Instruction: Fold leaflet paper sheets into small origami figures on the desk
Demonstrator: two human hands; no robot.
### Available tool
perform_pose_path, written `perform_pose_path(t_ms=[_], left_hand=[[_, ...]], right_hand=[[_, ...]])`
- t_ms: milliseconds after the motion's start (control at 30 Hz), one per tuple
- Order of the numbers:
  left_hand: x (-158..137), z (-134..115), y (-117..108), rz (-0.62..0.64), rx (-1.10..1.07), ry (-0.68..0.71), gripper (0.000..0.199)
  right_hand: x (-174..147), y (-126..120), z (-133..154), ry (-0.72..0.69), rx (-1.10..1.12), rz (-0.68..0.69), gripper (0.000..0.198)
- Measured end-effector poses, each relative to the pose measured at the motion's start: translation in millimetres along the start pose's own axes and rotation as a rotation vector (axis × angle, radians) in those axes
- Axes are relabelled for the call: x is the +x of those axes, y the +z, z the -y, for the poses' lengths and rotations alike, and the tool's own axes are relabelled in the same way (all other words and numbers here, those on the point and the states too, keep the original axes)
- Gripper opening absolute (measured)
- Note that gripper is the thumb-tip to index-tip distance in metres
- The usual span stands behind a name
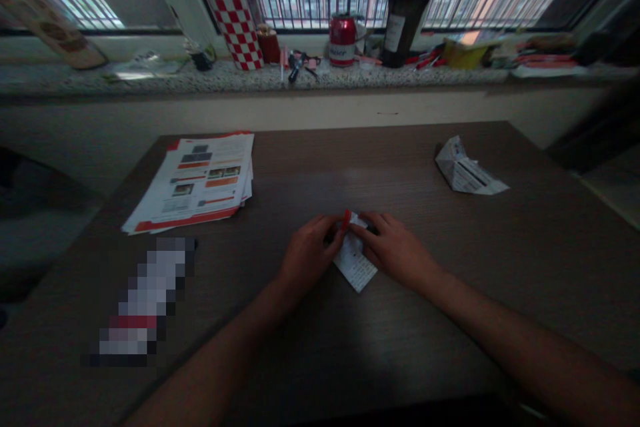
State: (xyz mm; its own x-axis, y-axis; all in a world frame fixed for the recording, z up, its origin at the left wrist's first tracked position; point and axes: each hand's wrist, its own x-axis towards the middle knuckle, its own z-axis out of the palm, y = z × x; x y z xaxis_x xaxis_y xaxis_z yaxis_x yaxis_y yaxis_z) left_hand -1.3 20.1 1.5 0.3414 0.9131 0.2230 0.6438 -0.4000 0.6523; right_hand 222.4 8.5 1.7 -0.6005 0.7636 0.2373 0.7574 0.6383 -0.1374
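Between my hands, over the middle of the brown table, is a small folded sheet of printed paper [356, 265], white with a red strip at its top. My left hand [311, 247] grips the paper's upper left side, thumb and fingers closed at the red part. From the other side, my right hand [393, 243] pinches its upper right edge, the thumb laid across it. One pointed corner of the paper sticks out toward me below the fingers. Parts of the folds are hidden behind my fingers.
A stack of printed sheets [210, 177] lies at the table's back left, with a blurred-out oblong object [145, 303] nearer me. At the back right stands a folded paper shape [467, 170]. The windowsill [200, 82] holds a red can [343, 41], a dark cup [403, 23] and clutter.
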Motion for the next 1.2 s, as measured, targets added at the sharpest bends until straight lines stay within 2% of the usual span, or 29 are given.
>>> perform_pose_path(t_ms=[333, 867, 1200], left_hand=[[-0.7, -1.5, -0.2, 0.004, 0.002, -0.001, 0.021], [-0.6, -5.4, -2.6, -0.006, -0.018, -0.018, 0.022], [-0.6, -5.2, -2.3, -0.017, -0.020, -0.005, 0.021]], right_hand=[[0.3, -2.7, 1.1, 0.003, 0.031, -0.013, 0.036], [-3.3, -0.4, -3.6, 0.025, 0.147, -0.067, 0.051], [-3.7, 0.0, -3.8, 0.015, 0.098, -0.036, 0.058]])
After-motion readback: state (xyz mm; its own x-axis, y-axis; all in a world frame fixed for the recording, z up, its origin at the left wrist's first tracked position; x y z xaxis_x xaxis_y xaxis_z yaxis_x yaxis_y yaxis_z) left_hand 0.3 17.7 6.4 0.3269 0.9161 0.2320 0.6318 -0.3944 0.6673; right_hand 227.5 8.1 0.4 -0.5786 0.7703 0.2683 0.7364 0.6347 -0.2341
